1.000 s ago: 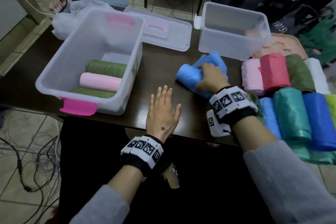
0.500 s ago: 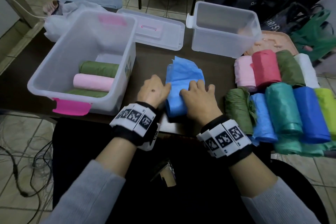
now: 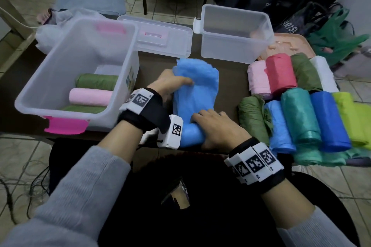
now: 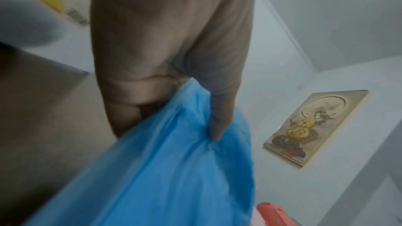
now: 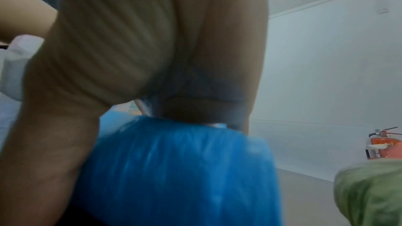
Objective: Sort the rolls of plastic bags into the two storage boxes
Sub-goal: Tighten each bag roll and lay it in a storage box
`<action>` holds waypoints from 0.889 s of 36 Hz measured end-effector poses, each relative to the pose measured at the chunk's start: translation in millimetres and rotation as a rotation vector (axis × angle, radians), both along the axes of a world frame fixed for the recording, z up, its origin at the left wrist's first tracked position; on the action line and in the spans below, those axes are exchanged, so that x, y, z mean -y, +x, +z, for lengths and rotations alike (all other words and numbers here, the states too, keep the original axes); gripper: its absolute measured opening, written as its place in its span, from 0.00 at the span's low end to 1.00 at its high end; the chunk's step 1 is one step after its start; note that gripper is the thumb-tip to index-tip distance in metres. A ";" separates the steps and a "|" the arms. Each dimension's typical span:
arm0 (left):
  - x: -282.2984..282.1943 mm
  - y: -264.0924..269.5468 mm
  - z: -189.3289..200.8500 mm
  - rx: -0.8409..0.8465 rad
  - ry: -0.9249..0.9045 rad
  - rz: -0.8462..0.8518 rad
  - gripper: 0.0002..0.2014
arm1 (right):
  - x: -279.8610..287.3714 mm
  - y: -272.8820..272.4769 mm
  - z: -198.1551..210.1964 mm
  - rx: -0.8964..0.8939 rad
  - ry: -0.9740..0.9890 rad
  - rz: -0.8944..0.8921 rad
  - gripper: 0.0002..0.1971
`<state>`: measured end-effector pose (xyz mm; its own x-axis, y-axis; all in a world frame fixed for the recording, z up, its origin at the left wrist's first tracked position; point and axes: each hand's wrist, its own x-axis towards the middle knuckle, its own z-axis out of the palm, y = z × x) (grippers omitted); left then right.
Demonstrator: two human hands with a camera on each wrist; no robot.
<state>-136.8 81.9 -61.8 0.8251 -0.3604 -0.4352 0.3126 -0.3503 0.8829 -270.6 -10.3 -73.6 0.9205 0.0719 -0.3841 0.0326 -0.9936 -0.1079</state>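
Both hands on the light blue roll [image 3: 192,98], which lies on the dark table [image 3: 230,78] between the two boxes, partly unrolled with its loose end bunched toward the far side. Left hand [image 3: 170,84] grips the loose sheet: in the left wrist view the thumb [image 4: 222,109] presses into the blue plastic [image 4: 174,169] and pinches it against the fingers. Right hand [image 3: 218,128] sits over the rolled near end at the table edge, fingers curled round it; the right wrist view shows the palm [image 5: 152,49] wrapped over the blue roll [image 5: 178,169]. Large clear box [image 3: 60,62] with pink latches sits left and holds two green rolls [image 3: 97,80] and one pink roll [image 3: 90,97] lying side by side. Small clear box [image 3: 234,32] stands far right of centre; can't tell what's in it. A clear lid [image 3: 160,38] lies flat between the boxes at the back. Unsorted pile on the right: pink, red [image 3: 281,72], olive, white in the far row; olive, light blue, teal [image 3: 299,114], dark blue [image 3: 329,120], lime in the near row, all touching.
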 end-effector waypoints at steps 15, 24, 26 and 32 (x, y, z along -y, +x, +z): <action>20.7 2.5 6.7 0.857 0.537 -0.589 0.18 | 1.8 6.6 1.9 -0.045 0.105 -0.019 0.23; 14.1 0.6 -36.5 0.554 0.740 -0.930 0.34 | -0.2 6.1 2.6 -0.038 0.138 0.003 0.19; 12.0 1.2 -34.7 0.552 0.735 -0.939 0.32 | -1.3 7.7 5.3 -0.055 0.172 -0.001 0.20; 11.4 8.9 -37.7 0.570 0.769 -1.008 0.32 | -4.8 13.0 15.6 0.015 0.184 0.023 0.21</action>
